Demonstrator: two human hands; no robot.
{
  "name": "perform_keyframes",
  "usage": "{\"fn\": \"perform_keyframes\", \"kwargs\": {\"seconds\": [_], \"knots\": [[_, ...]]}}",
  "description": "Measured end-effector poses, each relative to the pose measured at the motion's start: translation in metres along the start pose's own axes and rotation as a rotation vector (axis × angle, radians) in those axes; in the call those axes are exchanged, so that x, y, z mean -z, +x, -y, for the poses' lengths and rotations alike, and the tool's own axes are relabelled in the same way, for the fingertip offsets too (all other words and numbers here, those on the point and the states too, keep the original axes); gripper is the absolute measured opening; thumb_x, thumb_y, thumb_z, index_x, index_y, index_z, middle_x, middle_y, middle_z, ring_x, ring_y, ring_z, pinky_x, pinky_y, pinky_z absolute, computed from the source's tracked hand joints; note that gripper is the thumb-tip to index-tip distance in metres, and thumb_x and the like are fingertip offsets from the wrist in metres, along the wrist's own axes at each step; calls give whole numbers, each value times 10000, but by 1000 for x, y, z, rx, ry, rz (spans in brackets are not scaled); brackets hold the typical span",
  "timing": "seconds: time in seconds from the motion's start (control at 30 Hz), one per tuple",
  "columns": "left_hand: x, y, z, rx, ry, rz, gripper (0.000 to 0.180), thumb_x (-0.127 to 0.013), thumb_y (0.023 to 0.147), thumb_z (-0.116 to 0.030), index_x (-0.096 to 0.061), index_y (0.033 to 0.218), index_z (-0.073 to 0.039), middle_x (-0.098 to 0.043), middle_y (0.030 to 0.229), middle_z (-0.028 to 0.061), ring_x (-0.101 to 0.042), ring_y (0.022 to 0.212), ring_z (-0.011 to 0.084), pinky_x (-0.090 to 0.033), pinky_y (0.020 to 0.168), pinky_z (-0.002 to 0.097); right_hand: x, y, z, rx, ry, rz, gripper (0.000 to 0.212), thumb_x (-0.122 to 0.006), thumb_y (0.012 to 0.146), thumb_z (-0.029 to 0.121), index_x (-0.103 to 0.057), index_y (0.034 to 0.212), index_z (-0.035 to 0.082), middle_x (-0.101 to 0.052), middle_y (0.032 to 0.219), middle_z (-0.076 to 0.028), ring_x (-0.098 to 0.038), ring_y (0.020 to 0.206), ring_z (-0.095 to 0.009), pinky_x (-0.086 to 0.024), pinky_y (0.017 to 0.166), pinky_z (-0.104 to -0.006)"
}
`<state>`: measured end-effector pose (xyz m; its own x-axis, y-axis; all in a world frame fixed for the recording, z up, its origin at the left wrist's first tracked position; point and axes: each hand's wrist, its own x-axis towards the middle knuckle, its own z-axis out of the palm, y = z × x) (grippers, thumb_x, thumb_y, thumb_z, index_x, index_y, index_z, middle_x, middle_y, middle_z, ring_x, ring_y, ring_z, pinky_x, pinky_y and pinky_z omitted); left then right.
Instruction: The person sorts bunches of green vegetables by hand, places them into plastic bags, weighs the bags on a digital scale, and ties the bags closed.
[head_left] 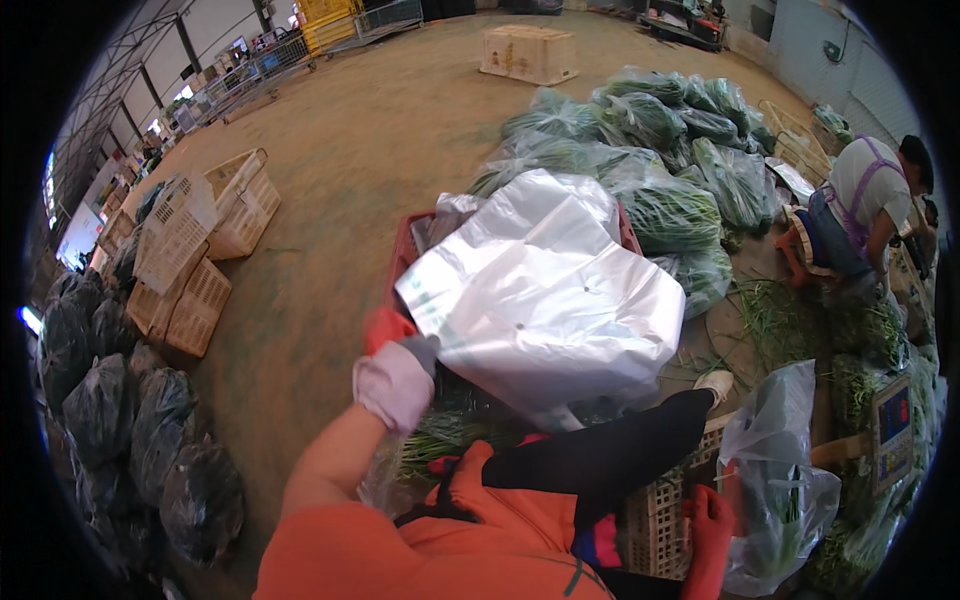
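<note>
A stack of shiny clear plastic bags is spread over a red crate in front of me. My left hand, in a red glove below a pale pink cuff, is at the stack's left edge. Its fingers are blurred, so its grip is unclear. Low on the right, my right hand, also red-gloved, has loosely bent fingers and nothing visible in them. Right beside it stands a clear plastic bag with green stalks inside. Loose green stalks lie below my left forearm.
Bagged greens are heaped behind the crate. A co-worker bends over greens at right, near a scale display. Dark filled bags and pale crates line the left. A beige crate stands near my leg.
</note>
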<state>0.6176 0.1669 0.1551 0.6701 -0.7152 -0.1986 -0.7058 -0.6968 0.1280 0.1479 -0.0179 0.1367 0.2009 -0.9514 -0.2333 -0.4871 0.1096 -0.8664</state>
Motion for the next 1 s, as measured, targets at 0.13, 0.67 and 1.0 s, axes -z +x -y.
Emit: {"fn": "perform_keyframes", "kwargs": {"seconds": [0.13,0.67,1.0], "knots": [[13,10,51,200,-52,44,270,-619,707,-109,-580,973,-76,-620,939,126,-642,815,252,-513,656,376,12,-3,-2,-39,-142,18,272,-557,906,174,-598,1063,-45,-662,781,-111,-629,682,-142,-498,603,-255],[-50,-61,185,877,6,838,190,-640,713,-137,-636,892,-75,-652,960,96,-657,803,235,-518,663,346,12,3,-14,-69,-149,129,214,-547,901,146,-614,996,-33,-645,779,-79,-585,661,-108,-451,576,-239],[-76,-126,177,1022,-176,1107,141,-696,702,-230,-713,748,-98,-674,1018,8,-660,851,189,-505,740,296,8,3,-34,-202,-164,198,253,-572,889,201,-606,1023,-10,-645,828,-75,-607,684,-137,-466,585,-244]]}}
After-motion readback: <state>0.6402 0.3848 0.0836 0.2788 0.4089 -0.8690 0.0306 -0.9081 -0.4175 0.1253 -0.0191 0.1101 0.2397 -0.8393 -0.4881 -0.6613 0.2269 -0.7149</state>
